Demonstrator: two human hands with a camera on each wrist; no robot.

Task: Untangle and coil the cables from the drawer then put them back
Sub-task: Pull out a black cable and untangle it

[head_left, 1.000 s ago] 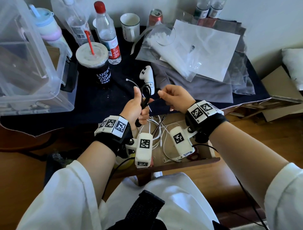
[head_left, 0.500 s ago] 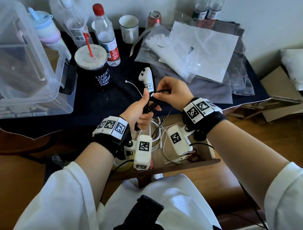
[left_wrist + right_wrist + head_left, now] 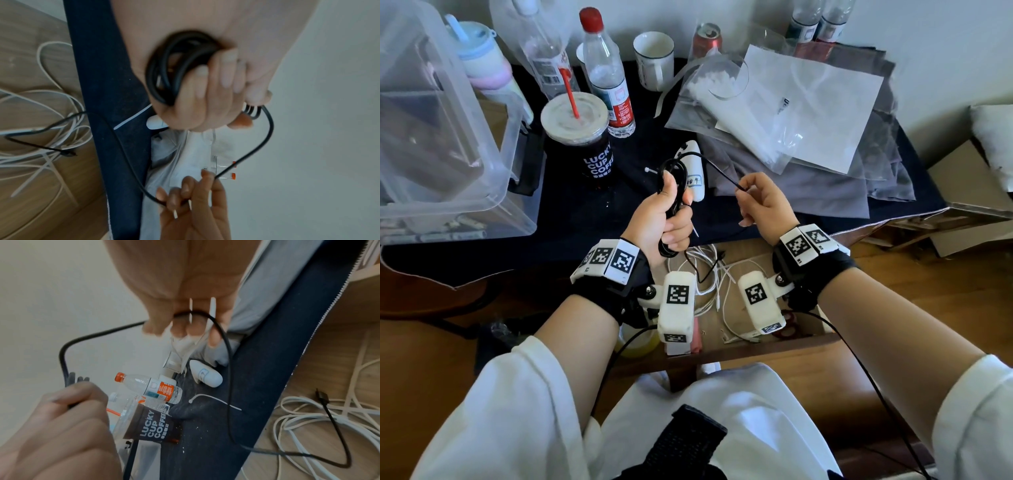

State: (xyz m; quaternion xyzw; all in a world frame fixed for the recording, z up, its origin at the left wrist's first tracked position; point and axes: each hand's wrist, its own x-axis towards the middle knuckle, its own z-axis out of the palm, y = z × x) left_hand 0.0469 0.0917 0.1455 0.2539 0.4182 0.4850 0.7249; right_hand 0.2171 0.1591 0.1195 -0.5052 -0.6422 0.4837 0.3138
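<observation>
Left hand (image 3: 661, 219) grips black cable (image 3: 674, 178) coil; right hand (image 3: 762, 202) pinches its free run. Light, limp, springy; hold coil mid-loop.

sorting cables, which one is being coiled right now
The black cable, looped in the left hand; the white cables lie loose in the drawer.

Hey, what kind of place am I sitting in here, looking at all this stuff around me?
Probably a home or office desk: an open drawer of loose white cables, drinks such as a coffee cup and a water bottle, plus a mug.
</observation>
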